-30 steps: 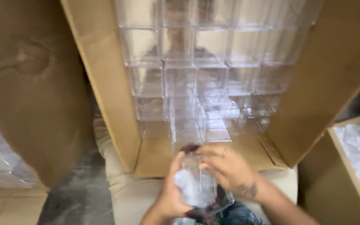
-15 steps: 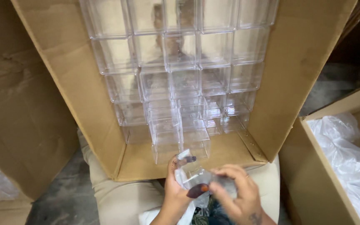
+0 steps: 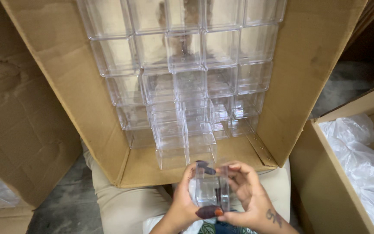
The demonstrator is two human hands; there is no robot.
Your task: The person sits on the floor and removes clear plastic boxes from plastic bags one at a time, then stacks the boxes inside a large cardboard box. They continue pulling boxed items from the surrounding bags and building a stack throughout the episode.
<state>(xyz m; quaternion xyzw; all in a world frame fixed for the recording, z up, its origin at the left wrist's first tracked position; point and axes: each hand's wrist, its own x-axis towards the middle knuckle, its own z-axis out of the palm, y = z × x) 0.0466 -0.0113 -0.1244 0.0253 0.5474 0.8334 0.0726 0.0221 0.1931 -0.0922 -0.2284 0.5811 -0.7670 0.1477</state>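
Observation:
I hold a small clear plastic box (image 3: 211, 190) upright between both hands, just in front of a big cardboard carton. My left hand (image 3: 182, 203) grips its left side, thumb at the bottom and a finger on its top edge. My right hand (image 3: 249, 197) clasps its right side and back. The cardboard carton (image 3: 87, 112) lies open toward me across my lap. Stacked clear plastic boxes (image 3: 182, 82) fill its far end in rows. The nearest of them (image 3: 187, 151) stand loose on the carton's floor, a little beyond my fingers.
At the right stands another cardboard box (image 3: 325, 190) lined with a crumpled clear plastic bag (image 3: 362, 160). A flat sheet of cardboard (image 3: 18, 121) leans at the left. Grey floor (image 3: 66, 203) shows beside my beige trouser leg (image 3: 122, 208).
The camera has tilted and shifted, so the carton sits more central. My hands have turned the clear box upright and now hold it squarely from both sides.

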